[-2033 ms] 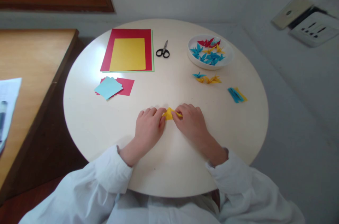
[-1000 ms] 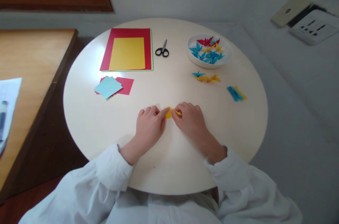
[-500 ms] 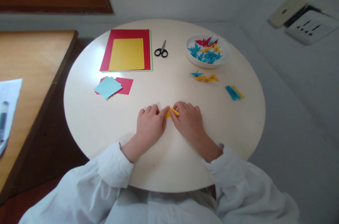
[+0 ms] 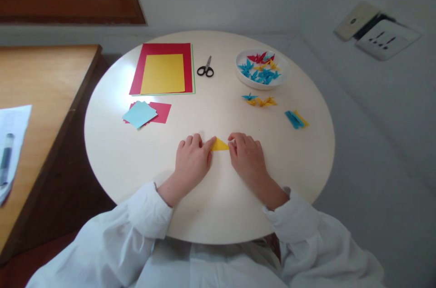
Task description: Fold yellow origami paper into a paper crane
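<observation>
A small yellow folded paper [image 4: 220,145] lies on the white round table [image 4: 211,215] between my hands, its visible part shaped like a triangle. My left hand [image 4: 193,156] grips its left end, index finger on top near the peak and the other fingers curled. At the paper's right corner, my right hand [image 4: 248,154] is closed, thumb and index finger pinching the tip. Both hands cover parts of the paper, so its full outline is hidden.
Behind are large red and yellow sheets [image 4: 163,74], cut paper squares [image 4: 139,114], and scissors [image 4: 205,70]. A white dish [image 4: 262,86] holds several paper cranes. More cranes [image 4: 266,101] and narrow folded papers [image 4: 294,119] lie to the right. A wooden desk [image 4: 44,74] stands at left.
My right hand has shifted slightly right, from a raised, rolled-looking edge to the paper's right corner. The yellow paper now shows as a flatter triangle. My left hand has stayed nearly in place.
</observation>
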`<state>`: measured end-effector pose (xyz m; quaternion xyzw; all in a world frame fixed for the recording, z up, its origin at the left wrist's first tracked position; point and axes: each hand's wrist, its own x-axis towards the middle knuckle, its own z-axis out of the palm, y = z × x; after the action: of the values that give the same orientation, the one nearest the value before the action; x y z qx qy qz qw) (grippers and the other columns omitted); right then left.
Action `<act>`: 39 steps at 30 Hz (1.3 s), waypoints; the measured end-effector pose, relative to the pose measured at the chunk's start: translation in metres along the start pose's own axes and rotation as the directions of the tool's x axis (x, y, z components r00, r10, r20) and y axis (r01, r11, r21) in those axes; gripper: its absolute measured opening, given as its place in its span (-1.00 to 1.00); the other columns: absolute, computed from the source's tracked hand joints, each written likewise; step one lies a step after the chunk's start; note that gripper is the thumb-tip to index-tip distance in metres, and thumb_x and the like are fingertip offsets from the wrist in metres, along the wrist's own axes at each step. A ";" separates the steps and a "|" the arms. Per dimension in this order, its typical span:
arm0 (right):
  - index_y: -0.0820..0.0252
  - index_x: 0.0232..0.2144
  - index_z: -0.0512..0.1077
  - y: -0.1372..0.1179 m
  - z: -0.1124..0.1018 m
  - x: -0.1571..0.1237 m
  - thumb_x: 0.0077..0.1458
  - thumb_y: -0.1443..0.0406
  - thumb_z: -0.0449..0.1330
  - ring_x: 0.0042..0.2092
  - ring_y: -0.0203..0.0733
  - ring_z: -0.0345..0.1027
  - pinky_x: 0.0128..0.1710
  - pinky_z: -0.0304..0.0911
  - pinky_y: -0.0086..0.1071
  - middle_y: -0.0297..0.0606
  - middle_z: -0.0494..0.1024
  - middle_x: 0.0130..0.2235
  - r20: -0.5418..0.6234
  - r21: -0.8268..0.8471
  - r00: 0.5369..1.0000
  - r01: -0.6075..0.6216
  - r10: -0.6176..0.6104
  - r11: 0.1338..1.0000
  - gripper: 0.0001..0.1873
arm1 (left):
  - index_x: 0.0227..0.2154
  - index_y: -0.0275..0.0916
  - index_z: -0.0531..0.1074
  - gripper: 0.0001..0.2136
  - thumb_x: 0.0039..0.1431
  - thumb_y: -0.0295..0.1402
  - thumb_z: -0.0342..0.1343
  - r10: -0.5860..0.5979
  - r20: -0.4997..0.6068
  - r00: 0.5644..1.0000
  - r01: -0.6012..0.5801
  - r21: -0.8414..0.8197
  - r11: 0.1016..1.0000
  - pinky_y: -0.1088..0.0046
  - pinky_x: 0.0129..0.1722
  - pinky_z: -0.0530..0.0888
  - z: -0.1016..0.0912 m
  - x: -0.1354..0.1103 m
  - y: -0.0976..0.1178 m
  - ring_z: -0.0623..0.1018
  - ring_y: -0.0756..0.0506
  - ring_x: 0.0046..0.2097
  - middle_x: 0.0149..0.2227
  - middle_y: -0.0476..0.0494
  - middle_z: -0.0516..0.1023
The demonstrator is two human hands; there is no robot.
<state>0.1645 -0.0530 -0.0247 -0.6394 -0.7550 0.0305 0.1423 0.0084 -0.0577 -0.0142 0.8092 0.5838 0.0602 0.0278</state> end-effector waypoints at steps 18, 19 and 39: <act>0.23 0.00 0.34 -0.016 0.000 -0.031 0.21 0.35 -0.03 -0.04 -0.14 0.32 -0.06 0.05 -0.22 -0.13 0.51 -0.06 -0.072 -0.016 0.946 0.316 -0.316 0.949 -0.67 | 0.00 -0.01 0.42 -0.64 0.19 -0.40 -0.09 -0.055 -0.088 0.995 0.045 -0.105 0.993 0.21 -0.21 0.25 0.002 -0.002 -0.001 0.30 -0.22 -0.19 -0.25 -0.25 0.29; 0.23 -0.01 0.35 -0.016 -0.001 -0.031 0.21 0.34 -0.02 -0.04 -0.14 0.31 -0.06 0.05 -0.22 -0.13 0.51 -0.06 -0.064 -0.023 0.945 0.319 -0.320 0.948 -0.68 | 0.00 -0.01 0.42 -0.64 0.18 -0.40 -0.09 -0.057 -0.097 0.994 0.046 -0.115 0.992 0.18 -0.18 0.24 0.003 -0.002 -0.001 0.30 -0.23 -0.16 -0.22 -0.26 0.29; 0.12 -0.01 0.35 -0.015 -0.002 -0.030 0.19 0.29 0.05 -0.07 -0.12 0.29 -0.07 0.01 -0.18 -0.17 0.49 -0.06 -0.021 -0.033 0.945 0.326 -0.326 0.945 -0.69 | -0.01 0.04 0.42 -0.65 0.17 -0.38 -0.06 -0.037 -0.064 0.997 0.023 -0.207 0.978 -0.11 0.17 0.01 0.007 0.001 -0.016 0.17 -0.30 0.18 0.10 -0.25 0.19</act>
<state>0.1554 -0.0853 -0.0249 -0.5081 -0.8488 -0.0126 0.1458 -0.0054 -0.0515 -0.0234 0.7906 0.5870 0.1473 0.0928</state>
